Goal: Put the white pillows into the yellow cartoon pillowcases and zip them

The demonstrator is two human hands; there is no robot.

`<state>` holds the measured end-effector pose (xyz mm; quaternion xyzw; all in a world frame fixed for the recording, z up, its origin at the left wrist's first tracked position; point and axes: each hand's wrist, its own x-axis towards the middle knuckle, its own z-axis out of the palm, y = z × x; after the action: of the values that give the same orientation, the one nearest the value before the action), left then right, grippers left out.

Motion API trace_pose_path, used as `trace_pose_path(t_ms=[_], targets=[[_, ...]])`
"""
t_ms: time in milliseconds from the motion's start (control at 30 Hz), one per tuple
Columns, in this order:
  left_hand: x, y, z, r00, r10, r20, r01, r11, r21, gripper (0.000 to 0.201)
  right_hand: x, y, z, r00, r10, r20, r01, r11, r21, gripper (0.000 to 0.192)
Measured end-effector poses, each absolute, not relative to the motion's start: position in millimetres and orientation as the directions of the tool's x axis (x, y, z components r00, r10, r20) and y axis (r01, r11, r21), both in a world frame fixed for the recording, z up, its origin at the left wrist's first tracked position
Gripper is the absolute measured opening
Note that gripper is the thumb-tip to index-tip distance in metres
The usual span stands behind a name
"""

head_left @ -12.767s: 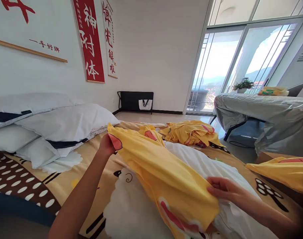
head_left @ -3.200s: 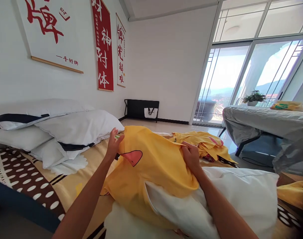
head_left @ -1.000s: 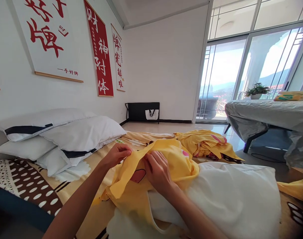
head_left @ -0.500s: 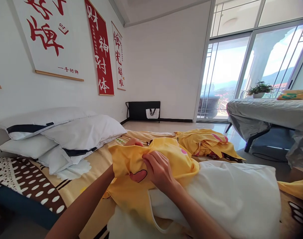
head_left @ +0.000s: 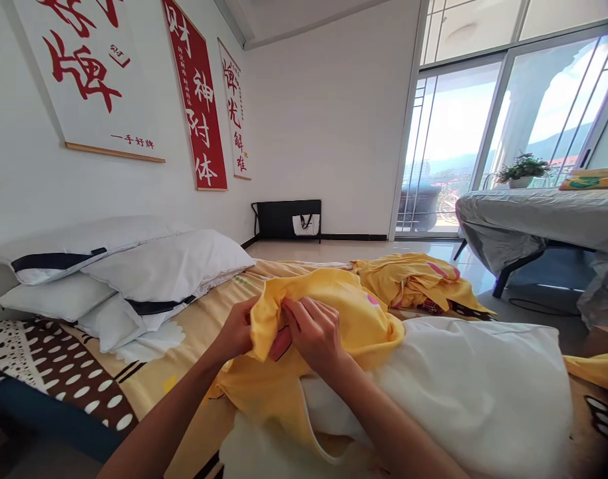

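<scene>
Both hands, left hand [head_left: 235, 330] and right hand [head_left: 311, 334], pinch the yellow pillowcase [head_left: 334, 313] bunched between them.

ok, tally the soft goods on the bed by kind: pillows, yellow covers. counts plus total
White pillows: 4, three stacked by the wall and one in front.
Yellow covers: 3, one in both hands, one bunched behind it, one at the right edge.
Total: 7

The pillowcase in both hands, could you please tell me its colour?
Yellow pillowcase with a pink patch, clearest in the head view.
</scene>
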<state>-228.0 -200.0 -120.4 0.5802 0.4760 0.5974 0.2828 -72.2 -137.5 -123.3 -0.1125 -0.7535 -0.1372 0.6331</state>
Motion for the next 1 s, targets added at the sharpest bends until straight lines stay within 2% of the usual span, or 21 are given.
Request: trace_pose_path(t_ms=[67,133,200,267,333,367,433,467,533,600,667,800,900,1000], targets=[[-221,-200,-117,-0.111,0.896,0.430,0.187,-0.406,0.895,0.030,-68,-138,-121,-0.238,-0.043,0.970,0.301,0.947,0.116,0.024],[-220,-202,-115,-0.080,0.904,0.420,0.134,-0.408,0.903,0.034,-59,-134,-115,-0.275,-0.028,0.961,0.211,0.974,0.089,0.023],[-223,-205,-112,-0.072,0.911,0.406,0.098,-0.398,0.912,0.038,-43,-123,-104,-0.260,0.056,0.964,0.190,0.982,-0.005,0.019],[-227,-208,-109,-0.072,0.915,0.396,0.132,-0.385,0.914,0.040,-26,-105,-92,-0.278,0.172,0.945,0.272,0.958,-0.095,0.030],[-228,-211,-104,-0.059,0.919,0.390,0.235,-0.367,0.900,0.038,-12,-85,-84,-0.399,0.289,0.870,0.361,0.922,-0.141,0.051],[-228,-212,-101,-0.052,0.916,0.399,0.302,-0.366,0.880,0.036,-8,-75,-82,-0.489,0.350,0.799,0.381,0.910,-0.166,0.053],[-227,-210,-97,-0.068,0.882,0.466,0.453,-0.388,0.802,0.031,-4,-59,-83,-0.624,0.459,0.632,0.406,0.882,-0.240,0.037],[-228,-208,-96,-0.095,0.851,0.516,0.529,-0.396,0.750,0.028,-5,-53,-85,-0.638,0.505,0.582,0.425,0.861,-0.281,0.031],[-231,-199,-97,-0.159,0.776,0.610,0.643,-0.388,0.660,0.024,-9,-46,-91,-0.591,0.552,0.589,0.450,0.831,-0.328,0.034],[-237,-187,-100,-0.203,0.720,0.663,0.666,-0.395,0.633,0.023,-12,-44,-97,-0.519,0.537,0.665,0.470,0.829,-0.302,0.033],[-244,-176,-102,-0.219,0.717,0.662,0.587,-0.445,0.677,0.025,-12,-45,-101,-0.514,0.497,0.699,0.527,0.826,-0.199,0.030],[-249,-162,-98,-0.180,0.857,0.482,0.244,-0.436,0.866,0.033,1,-40,-103,-0.565,0.373,0.736,0.613,0.787,0.072,0.029],[-246,-159,-91,-0.186,0.881,0.436,0.089,-0.426,0.900,0.032,11,-28,-104,-0.507,0.256,0.823,0.625,0.767,0.146,0.031],[-245,-157,-82,-0.235,0.850,0.472,0.063,-0.471,0.880,0.027,17,-13,-106,-0.483,0.171,0.859,0.633,0.746,0.207,0.031]])
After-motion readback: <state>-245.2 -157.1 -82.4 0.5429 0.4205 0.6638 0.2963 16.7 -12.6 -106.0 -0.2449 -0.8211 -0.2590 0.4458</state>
